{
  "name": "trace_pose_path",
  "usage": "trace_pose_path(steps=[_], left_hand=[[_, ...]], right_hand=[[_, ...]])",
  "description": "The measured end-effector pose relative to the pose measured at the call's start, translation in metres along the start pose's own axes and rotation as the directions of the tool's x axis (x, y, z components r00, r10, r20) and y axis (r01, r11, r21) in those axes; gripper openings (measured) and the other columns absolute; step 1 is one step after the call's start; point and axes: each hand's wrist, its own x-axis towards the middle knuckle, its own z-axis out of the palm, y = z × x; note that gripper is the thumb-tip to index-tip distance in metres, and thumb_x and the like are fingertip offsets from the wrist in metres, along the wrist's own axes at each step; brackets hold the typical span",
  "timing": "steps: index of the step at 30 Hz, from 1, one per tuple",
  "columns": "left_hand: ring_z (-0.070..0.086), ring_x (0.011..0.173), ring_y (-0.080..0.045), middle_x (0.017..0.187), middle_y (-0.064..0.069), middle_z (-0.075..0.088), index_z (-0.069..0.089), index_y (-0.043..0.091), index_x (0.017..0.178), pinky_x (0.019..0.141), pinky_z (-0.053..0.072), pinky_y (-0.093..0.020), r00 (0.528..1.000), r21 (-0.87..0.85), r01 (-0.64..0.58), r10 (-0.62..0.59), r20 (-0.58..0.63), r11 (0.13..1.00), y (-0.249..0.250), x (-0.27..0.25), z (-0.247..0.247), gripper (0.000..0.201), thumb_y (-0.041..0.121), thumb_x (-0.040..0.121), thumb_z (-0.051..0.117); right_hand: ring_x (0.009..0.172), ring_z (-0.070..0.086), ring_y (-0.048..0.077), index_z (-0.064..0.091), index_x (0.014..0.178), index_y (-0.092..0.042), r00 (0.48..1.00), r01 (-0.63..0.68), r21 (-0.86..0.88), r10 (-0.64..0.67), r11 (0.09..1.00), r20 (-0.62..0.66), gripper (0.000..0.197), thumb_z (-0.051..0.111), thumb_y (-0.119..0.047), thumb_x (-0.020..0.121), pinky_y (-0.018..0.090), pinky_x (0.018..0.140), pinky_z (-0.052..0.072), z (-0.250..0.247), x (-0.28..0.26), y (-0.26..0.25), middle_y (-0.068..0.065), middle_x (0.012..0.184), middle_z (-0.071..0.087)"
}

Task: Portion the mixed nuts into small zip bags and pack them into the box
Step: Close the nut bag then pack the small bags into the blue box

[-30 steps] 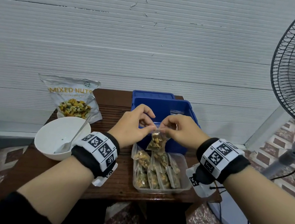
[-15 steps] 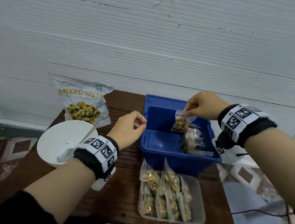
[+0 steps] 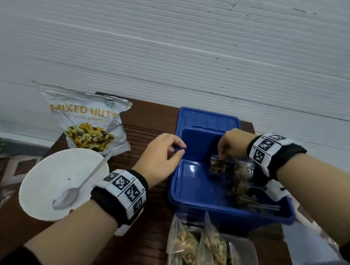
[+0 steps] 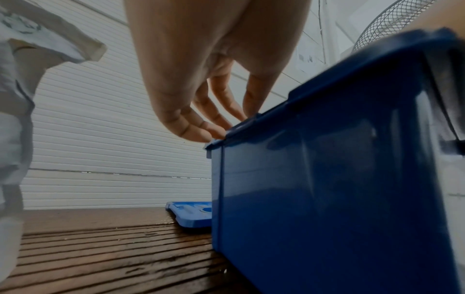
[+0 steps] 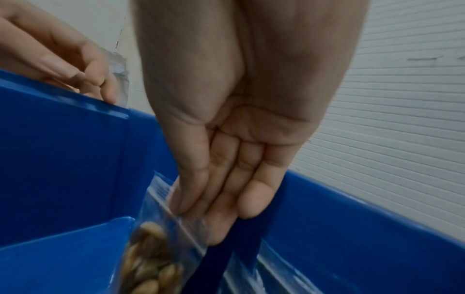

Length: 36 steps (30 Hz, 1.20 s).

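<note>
- Right hand (image 3: 233,145) pinches top edge of small zip bag of nuts (image 3: 218,166), bag hanging inside blue box (image 3: 183,199), centre-right of head view; fingers (image 5: 191,191) pressed on the zip strip in wrist view.
- Mixed nuts pouch (image 3: 87,121) upright at left, by white wall.
- White bowl (image 3: 54,174) lower left, metal spoon (image 3: 74,190) leaning in it.
- Left hand (image 3: 160,154) at centre, fingers loosely curled, tips touching the box's left rim, holding nothing.
- Other filled bags (image 3: 242,189) lie in box's right side.
- Clear tray (image 3: 253,258) of filled zip bags at bottom right, on wooden table (image 3: 145,239).
</note>
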Motion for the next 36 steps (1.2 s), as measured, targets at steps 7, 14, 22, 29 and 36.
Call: trace_pose_path(steps=[7,14,22,29,36], left_hand=[[0.052,0.084,0.001,0.097,0.018,0.053,0.053,0.039,0.09,0.074,0.039,-0.006,0.997,-0.004,-0.062,0.061,-0.045,0.998,-0.013,0.0,0.005,0.034,0.011,0.082,0.071],[0.053,0.086,-0.003,0.099,0.014,0.055,0.052,0.041,0.09,0.075,0.039,-0.007,0.997,0.009,-0.06,0.061,-0.048,0.998,-0.014,0.0,0.004,0.036,0.012,0.082,0.072],[0.053,0.089,-0.002,0.102,0.014,0.056,0.057,0.031,0.096,0.076,0.038,-0.005,0.999,0.032,-0.031,0.032,-0.033,0.999,-0.011,-0.002,0.003,0.024,0.016,0.084,0.071],[0.051,0.093,0.004,0.101,0.021,0.053,0.058,0.029,0.1,0.079,0.037,-0.004,1.0,0.063,0.024,-0.023,-0.012,0.998,0.006,-0.014,0.001,0.016,0.02,0.089,0.066],[0.047,0.089,0.006,0.099,0.021,0.052,0.06,0.026,0.101,0.077,0.033,0.003,1.0,0.149,-0.019,0.015,0.027,0.989,0.035,-0.046,-0.006,0.014,0.022,0.089,0.066]], right_hand=[[0.087,0.065,0.022,0.075,0.087,-0.022,0.999,-0.019,-0.04,0.018,0.999,-0.035,0.023,0.06,-0.006,0.082,0.034,0.079,0.055,0.002,0.007,0.003,0.0,0.095,0.071],[0.093,0.061,0.031,0.068,0.107,-0.017,0.994,-0.062,-0.318,0.031,0.946,-0.101,0.021,0.058,-0.018,0.088,0.029,0.065,0.039,0.0,0.007,-0.006,0.01,0.109,0.061],[0.09,0.062,0.026,0.07,0.1,-0.026,0.992,-0.045,-0.194,0.02,0.98,-0.129,0.019,0.063,-0.018,0.085,0.025,0.064,0.04,-0.01,-0.004,0.001,0.0,0.099,0.062],[0.069,0.061,0.013,0.072,0.095,-0.021,0.982,0.011,0.184,0.025,0.983,-0.189,0.014,0.072,-0.021,0.082,0.032,0.073,0.055,-0.014,-0.036,0.001,-0.008,0.074,0.066],[0.068,0.067,0.014,0.075,0.088,-0.019,0.959,0.199,0.449,-0.08,0.871,-0.271,0.009,0.075,-0.015,0.08,0.022,0.066,0.052,0.005,-0.098,-0.031,-0.001,0.071,0.072]])
